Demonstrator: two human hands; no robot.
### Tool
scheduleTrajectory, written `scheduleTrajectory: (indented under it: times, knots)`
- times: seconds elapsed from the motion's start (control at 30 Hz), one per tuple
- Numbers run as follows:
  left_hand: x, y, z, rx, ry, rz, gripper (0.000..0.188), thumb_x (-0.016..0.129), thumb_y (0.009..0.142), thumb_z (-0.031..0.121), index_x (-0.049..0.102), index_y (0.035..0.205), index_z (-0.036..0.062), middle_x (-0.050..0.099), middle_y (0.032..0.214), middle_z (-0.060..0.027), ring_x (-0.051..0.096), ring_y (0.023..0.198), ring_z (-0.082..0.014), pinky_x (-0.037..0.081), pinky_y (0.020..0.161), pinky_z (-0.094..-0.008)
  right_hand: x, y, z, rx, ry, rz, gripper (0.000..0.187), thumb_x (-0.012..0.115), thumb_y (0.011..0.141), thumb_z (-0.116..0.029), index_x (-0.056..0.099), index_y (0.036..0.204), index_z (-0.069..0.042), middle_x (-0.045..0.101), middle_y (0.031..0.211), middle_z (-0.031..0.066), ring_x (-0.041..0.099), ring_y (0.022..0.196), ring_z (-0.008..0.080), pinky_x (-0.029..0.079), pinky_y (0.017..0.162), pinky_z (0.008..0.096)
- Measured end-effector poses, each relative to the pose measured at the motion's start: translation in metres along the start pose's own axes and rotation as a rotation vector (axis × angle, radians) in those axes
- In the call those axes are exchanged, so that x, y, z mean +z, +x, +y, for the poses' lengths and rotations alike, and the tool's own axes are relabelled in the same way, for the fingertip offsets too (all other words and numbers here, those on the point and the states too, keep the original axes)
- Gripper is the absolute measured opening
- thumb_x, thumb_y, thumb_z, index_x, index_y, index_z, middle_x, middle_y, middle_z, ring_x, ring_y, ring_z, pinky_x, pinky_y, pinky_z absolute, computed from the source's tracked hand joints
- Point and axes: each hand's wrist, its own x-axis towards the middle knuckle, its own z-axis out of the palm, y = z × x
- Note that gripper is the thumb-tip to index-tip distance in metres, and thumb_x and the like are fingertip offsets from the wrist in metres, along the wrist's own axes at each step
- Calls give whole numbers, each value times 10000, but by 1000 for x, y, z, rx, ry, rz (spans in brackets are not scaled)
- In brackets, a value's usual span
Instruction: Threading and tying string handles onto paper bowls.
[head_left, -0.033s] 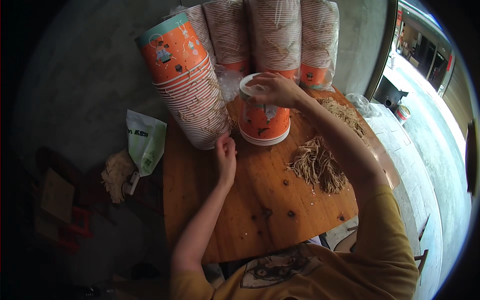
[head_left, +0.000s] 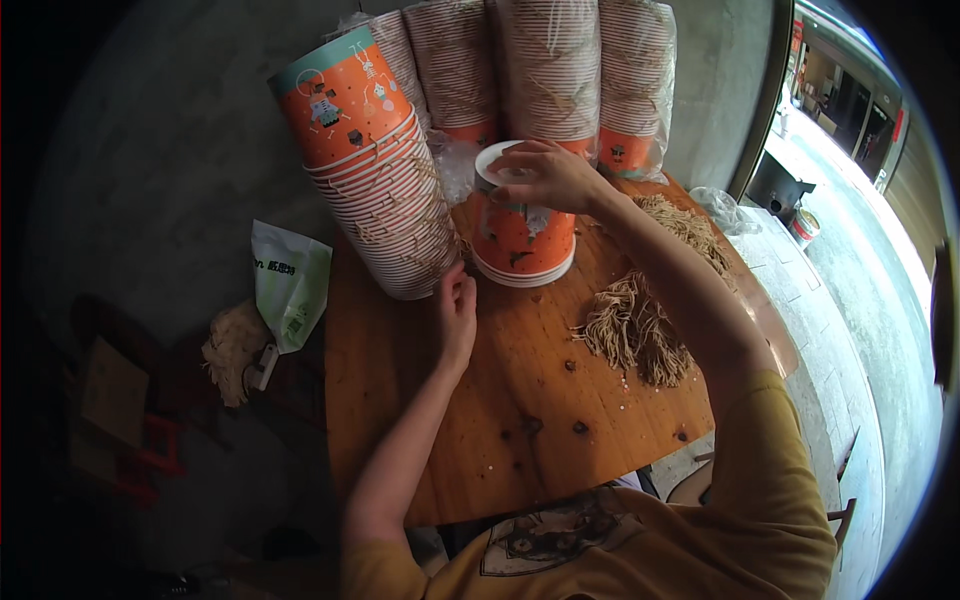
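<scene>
The right hand reaches to the far middle of the wooden table and curls its fingers over the rim of an upright orange cup, which stands on what looks like a short stack of a few more cups; whether the fingers pinch the rim or only rest on it cannot be told. The left hand lies loosely curled on the table just near and left of that cup, holding nothing that can be seen, its fingertips close to the base of a tall cup stack that leans toward the far left. Behind the cup, at the far edge, more stacks stand side by side in clear wrap. To the right of the cup lies a noodle pile, a tangle of dry tan strands, with a second heap beyond it toward the far right. A green-and-white bag hangs off the left edge of the table. The step in hand seems to be handling the top cup at its rim, either seating it or freeing it. A lift would call for a firm pinch on the rim and a straight upward pull, with the left hand steadying the cups beneath so they do not come along.
</scene>
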Motion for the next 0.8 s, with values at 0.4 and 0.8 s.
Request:
scheduleTrajectory:
  times: [0.4, 0.8]
  knots:
    - [29, 39, 26, 254, 268, -140, 590, 455, 978, 351, 268, 1439, 35, 282, 1479, -154, 242, 1381, -271, 209, 1118, -377, -34, 16, -7, -65, -123, 146, 559, 644, 752, -597, 689, 1083, -149, 650, 1093, 116, 621, 1006, 276, 486, 870, 381]
    - [25, 38, -13, -435, -704, -41, 279, 578, 890, 33, 550, 1164, 76, 580, 1058, -40, 526, 891, -88, 438, 697, -233, -42, -14, 1, 49, 41, 128, 588, 689, 711, -589, 682, 1094, -143, 656, 1067, 115, 627, 996, 266, 477, 883, 360]
